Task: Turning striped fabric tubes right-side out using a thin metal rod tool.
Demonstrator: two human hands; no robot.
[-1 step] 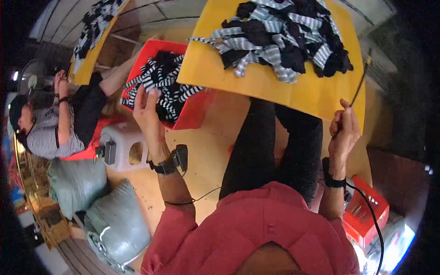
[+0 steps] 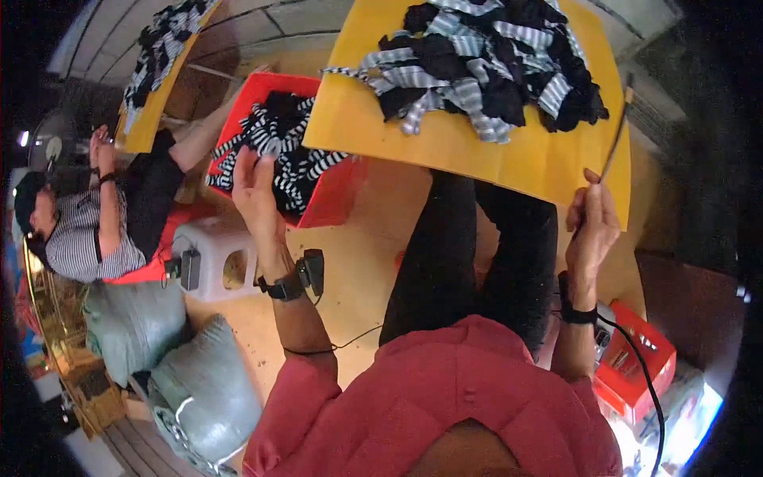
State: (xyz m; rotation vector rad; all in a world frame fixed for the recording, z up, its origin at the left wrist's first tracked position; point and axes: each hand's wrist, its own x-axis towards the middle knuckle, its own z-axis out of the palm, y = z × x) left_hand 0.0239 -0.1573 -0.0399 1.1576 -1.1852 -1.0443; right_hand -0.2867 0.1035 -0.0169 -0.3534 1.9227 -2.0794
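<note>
My left hand [image 2: 256,187] is over the near side of a red box [image 2: 334,195] filled with black-and-white striped fabric pieces [image 2: 300,163]. Its thumb and fingers are apart, and nothing shows clearly gripped in them. By the right edge of a yellow board [image 2: 469,163], my right hand [image 2: 592,226] is closed round a thin dark rod [image 2: 612,151] with a paler tip, which slants up and away. Heaped on the board are black and grey-striped fabric pieces [image 2: 477,79].
To the left, another person [image 2: 95,222] sits by a second fabric-covered yellow board [image 2: 152,131]. A white plastic stool [image 2: 211,262] and stuffed grey-green sacks [image 2: 208,381] stand at my left. A red crate [image 2: 636,362] is near my right elbow, with a black cable [image 2: 640,358] beside it.
My right hand and the rod have shifted slightly to the left, and the rod looks tilted a little more upright. My left hand has barely moved.
</note>
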